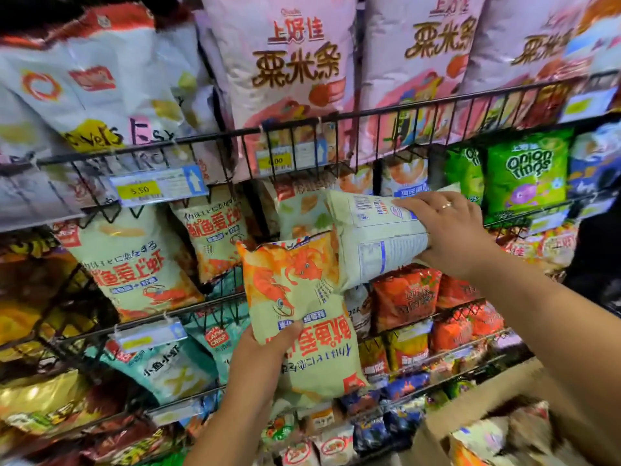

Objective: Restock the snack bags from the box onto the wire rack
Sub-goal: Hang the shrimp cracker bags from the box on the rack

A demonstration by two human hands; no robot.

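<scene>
My left hand [265, 351] grips a pale green and orange prawn snack bag [302, 317] upside down in front of the wire rack [302, 127]. My right hand [450, 230] holds a second bag [373, 243] of the same kind with its printed back facing me. That bag is tilted toward the middle shelf, its top edge just under the upper wire rail. Matching prawn bags [134, 264] stand upright on the middle shelf to the left. The cardboard box [504, 405] is at the bottom right with more bags inside.
Large pink snack bags [295, 62] fill the top shelf. Green onion ring bags [527, 169] stand at the right of the middle shelf, red-orange bags [406, 294] below them. Yellow price tags [139, 190] hang on the rails. Lower shelves hold several small packs.
</scene>
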